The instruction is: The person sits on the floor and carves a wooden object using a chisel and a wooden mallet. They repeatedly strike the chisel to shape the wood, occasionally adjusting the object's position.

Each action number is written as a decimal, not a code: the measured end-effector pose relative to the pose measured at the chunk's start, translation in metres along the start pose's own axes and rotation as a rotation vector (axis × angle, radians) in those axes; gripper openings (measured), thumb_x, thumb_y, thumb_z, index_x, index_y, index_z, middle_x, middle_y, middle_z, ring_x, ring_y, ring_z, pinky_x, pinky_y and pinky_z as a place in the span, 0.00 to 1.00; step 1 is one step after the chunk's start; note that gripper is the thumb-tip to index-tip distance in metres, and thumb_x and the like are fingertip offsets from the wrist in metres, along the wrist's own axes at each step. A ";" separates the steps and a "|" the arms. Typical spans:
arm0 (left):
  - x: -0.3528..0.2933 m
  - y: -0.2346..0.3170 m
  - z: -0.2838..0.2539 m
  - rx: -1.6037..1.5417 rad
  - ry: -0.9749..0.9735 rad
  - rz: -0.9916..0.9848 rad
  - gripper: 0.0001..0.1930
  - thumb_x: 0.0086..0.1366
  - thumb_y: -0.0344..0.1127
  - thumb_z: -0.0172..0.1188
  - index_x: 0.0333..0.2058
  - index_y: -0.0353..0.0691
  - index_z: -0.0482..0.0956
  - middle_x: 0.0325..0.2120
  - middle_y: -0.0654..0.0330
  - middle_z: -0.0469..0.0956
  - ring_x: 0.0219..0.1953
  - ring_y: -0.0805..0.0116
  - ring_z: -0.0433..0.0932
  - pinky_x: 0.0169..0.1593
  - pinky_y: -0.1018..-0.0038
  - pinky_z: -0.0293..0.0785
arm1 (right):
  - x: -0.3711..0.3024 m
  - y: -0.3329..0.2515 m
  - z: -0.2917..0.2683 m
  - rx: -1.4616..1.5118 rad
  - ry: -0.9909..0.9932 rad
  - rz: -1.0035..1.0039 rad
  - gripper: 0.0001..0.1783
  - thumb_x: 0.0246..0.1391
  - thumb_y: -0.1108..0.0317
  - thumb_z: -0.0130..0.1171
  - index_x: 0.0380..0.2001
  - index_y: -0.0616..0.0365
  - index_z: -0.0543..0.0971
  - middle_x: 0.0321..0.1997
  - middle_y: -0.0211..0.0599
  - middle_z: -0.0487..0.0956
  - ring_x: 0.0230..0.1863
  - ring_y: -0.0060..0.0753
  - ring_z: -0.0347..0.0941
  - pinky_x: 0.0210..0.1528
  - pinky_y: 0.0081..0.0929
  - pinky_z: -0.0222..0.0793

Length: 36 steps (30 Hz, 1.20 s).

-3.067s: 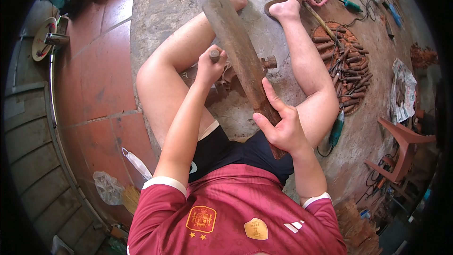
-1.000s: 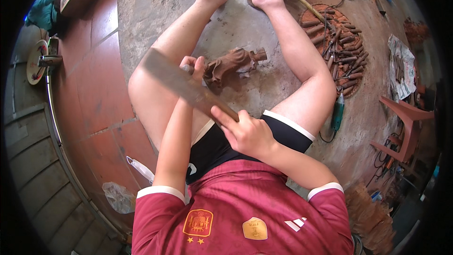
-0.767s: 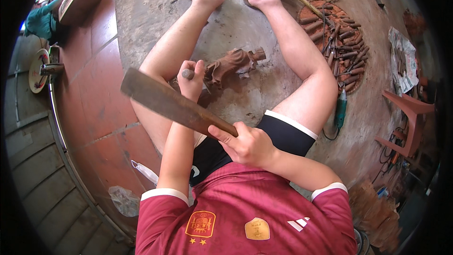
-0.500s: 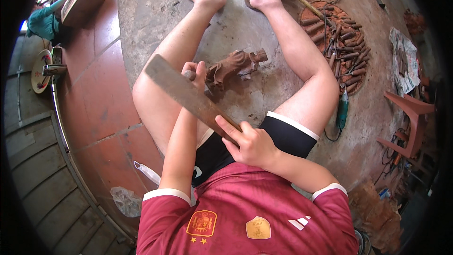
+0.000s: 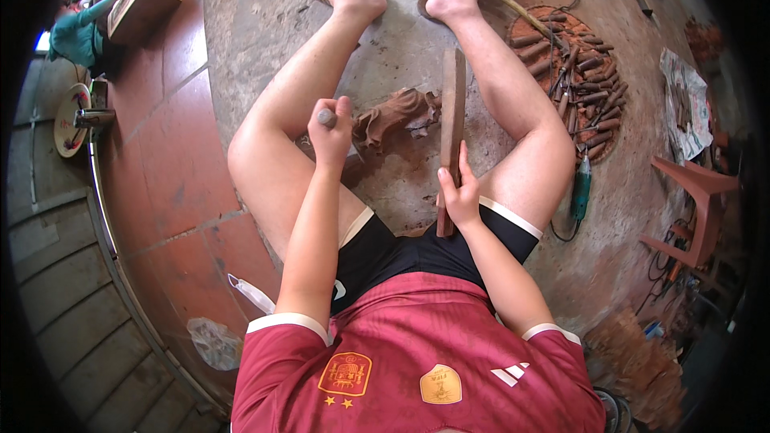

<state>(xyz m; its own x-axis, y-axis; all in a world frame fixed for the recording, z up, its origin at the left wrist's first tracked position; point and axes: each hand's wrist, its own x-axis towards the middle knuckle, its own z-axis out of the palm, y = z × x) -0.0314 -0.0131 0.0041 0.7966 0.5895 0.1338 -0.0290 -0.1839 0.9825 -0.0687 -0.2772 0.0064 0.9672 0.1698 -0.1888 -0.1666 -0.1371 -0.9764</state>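
Observation:
My left hand (image 5: 330, 140) is closed in a fist around an upright chisel (image 5: 326, 118). Only the round butt of its handle shows above the fingers; its blade is hidden. Beside that fist, a brown carved wooden figure (image 5: 397, 119) lies on the floor between my legs, its right end covered. My right hand (image 5: 460, 195) grips the lower part of a long flat wooden mallet (image 5: 452, 104), which is turned edge-up and points away from me, apart from the chisel.
At the right, many wooden-handled tools (image 5: 593, 96) lie on a round bed of reddish shavings. A green power tool (image 5: 581, 188) lies beside my right knee. Farther right are a brown plastic stool (image 5: 698, 204) and newspaper (image 5: 682, 104). A white mask (image 5: 253, 293) and plastic bag (image 5: 215, 342) lie left.
The mallet has swung away from over my left hand to the right, turning from slanted to nearly straight ahead. My left fist stays near the carving, its chisel butt now uncovered.

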 end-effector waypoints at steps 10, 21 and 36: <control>0.010 -0.006 0.008 -0.329 0.160 -0.174 0.17 0.67 0.45 0.57 0.28 0.39 0.67 0.16 0.66 0.64 0.17 0.77 0.62 0.25 0.75 0.66 | 0.018 0.016 0.001 0.068 0.074 0.151 0.39 0.57 0.68 0.58 0.67 0.65 0.54 0.50 0.41 0.76 0.47 0.23 0.72 0.52 0.19 0.66; 0.004 0.013 -0.005 -0.487 0.323 -0.070 0.17 0.68 0.44 0.56 0.27 0.40 0.62 0.15 0.66 0.63 0.18 0.75 0.63 0.27 0.75 0.66 | 0.015 0.012 -0.001 -0.030 0.060 0.102 0.38 0.57 0.66 0.58 0.67 0.63 0.56 0.60 0.49 0.72 0.57 0.29 0.69 0.58 0.23 0.62; -0.001 0.011 -0.002 -0.251 0.032 -0.079 0.15 0.68 0.42 0.56 0.27 0.38 0.69 0.16 0.66 0.65 0.18 0.77 0.65 0.24 0.79 0.62 | 0.016 0.016 -0.001 -0.062 0.047 0.074 0.40 0.55 0.66 0.60 0.67 0.61 0.56 0.50 0.41 0.78 0.45 0.24 0.74 0.50 0.21 0.68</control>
<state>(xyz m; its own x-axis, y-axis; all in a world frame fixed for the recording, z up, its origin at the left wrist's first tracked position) -0.0335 -0.0145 0.0153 0.7827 0.6199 0.0557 -0.1196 0.0619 0.9909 -0.0560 -0.2776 -0.0123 0.9608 0.1114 -0.2538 -0.2271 -0.2082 -0.9514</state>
